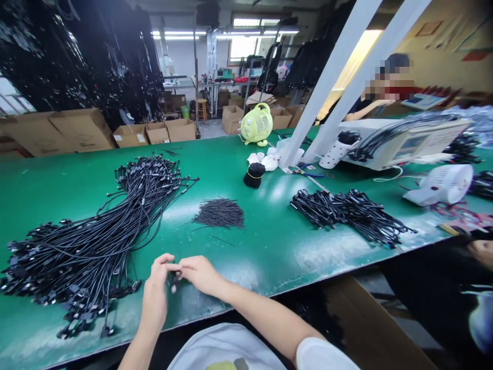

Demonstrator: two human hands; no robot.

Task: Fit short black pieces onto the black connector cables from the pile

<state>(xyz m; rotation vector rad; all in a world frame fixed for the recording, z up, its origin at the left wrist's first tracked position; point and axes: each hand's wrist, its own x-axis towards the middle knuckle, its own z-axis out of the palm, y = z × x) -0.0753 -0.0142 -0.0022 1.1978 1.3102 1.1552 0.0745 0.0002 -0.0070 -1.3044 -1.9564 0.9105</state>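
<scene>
Close to the front edge of the table, my left hand (156,281) and my right hand (199,273) meet with their fingertips pinched together. Between them is a short bundled black cable (175,277), mostly covered by the fingers, with a pale end hanging below. Left of my hands lies a large spread of loose black cables (131,216) with connectors at their ends. Beyond my hands sits a pile of short black ties (219,213), and a few single ones lie in front of it. To the right rests a heap of folded, tied black cables (346,213).
The green table (269,226) carries a banded black bundle (254,175), a yellow-green fan (257,125), blue-handled pliers (306,172), a white fan (442,185) and a boxy instrument (408,144). White posts (335,77) rise from it. A co-worker (385,87) is across the table; another person's hand (483,252) shows at right.
</scene>
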